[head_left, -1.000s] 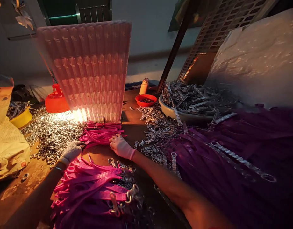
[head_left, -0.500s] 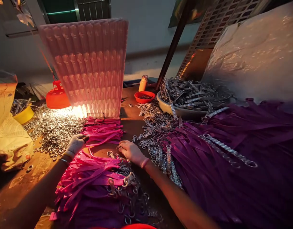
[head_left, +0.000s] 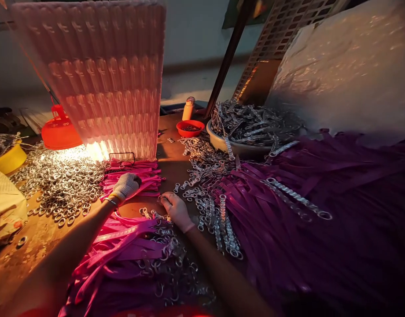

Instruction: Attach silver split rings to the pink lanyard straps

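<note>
My left hand (head_left: 126, 186), in a knitted glove, lies over the far bundle of pink straps (head_left: 149, 185). Its fingers are curled in, and whatever they grip is hidden. To the right of that bundle, my right hand (head_left: 176, 210) pinches a small piece at its fingertips that looks like a metal ring (head_left: 160, 198). Closer to me lies a second heap of pink straps (head_left: 123, 246), with metal rings (head_left: 176, 259) at their right ends. A large pile of loose metal rings (head_left: 62, 189) spreads to the left of my left hand.
A red lamp (head_left: 60, 132) lights the ring pile beside an upright ridged clear plastic sheet (head_left: 123, 83). On the right are a basin (head_left: 242, 147) heaped with metal chain pieces, a small red bowl (head_left: 190, 128), a bottle (head_left: 188, 110) and many purple straps (head_left: 288, 202).
My left hand has moved right, from the edge of the ring pile onto the far pink straps. My right hand stays near the same spot, fingertips now pinched. The view has turned slightly.
</note>
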Demonstrator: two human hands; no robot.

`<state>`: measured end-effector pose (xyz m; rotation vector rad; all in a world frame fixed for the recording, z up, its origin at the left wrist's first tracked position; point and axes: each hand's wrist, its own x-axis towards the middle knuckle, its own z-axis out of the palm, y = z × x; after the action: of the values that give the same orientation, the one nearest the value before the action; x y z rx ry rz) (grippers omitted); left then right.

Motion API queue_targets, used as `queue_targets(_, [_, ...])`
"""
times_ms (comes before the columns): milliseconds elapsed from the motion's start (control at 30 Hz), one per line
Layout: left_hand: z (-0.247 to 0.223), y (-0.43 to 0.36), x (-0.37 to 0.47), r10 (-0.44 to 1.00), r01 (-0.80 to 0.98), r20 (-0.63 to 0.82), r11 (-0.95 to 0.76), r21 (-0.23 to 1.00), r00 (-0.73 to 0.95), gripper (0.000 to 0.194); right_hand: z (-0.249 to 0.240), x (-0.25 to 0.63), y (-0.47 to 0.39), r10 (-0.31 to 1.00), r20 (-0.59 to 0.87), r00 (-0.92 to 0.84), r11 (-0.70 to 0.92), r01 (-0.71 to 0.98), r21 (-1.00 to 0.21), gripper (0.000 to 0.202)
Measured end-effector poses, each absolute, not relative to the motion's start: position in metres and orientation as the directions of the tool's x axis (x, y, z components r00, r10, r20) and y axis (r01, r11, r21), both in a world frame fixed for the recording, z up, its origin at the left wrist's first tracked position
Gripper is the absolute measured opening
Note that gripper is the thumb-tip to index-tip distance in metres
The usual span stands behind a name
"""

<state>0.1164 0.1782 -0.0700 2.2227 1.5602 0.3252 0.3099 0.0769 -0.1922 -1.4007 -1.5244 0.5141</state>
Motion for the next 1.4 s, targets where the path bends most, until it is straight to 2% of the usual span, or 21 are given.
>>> queue_targets(233, [-0.054, 0.203, 0.17, 0.92, 0.889, -0.072, -0.348, 0.297, 0.384, 0.029, -0.188, 0.309, 0.078, 0.915, 0.383, 0.127, 0.27, 0.513, -0.815, 0.017])
queue_targets(467, [-0.083, 0.215, 0.197, 0.911, 0.923, -0.191, -0.329, 0.198, 0.366, 0.033, -0.185, 0.308, 0.079, 0.915, 0.388, 0.114, 0.271, 0.541, -0.796, 0.014])
queue_targets(633, [-0.09, 0.192, 0.186, 0.914, 0.901, -0.077, -0.375, 0.216, 0.399, 0.03, -0.183, 0.308, 0.078, 0.917, 0.386, 0.098, 0.268, 0.566, -0.78, 0.014])
queue_targets(767, [-0.089, 0.167, 0.17, 0.9, 0.867, -0.003, -0.419, 0.271, 0.436, 0.028, -0.184, 0.307, 0.076, 0.92, 0.383, 0.085, 0.268, 0.576, -0.772, 0.015])
queue_targets(1167, [-0.098, 0.124, 0.133, 0.87, 0.687, 0.065, -0.43, 0.586, 0.489, 0.025, -0.2, 0.308, 0.071, 0.918, 0.393, 0.055, 0.29, 0.583, -0.759, 0.021])
queue_targets(1400, [-0.067, 0.056, 0.086, 0.889, 0.521, 0.137, -0.375, 0.767, 0.438, 0.025, -0.205, 0.309, 0.071, 0.906, 0.422, 0.042, 0.315, 0.599, -0.736, 0.023])
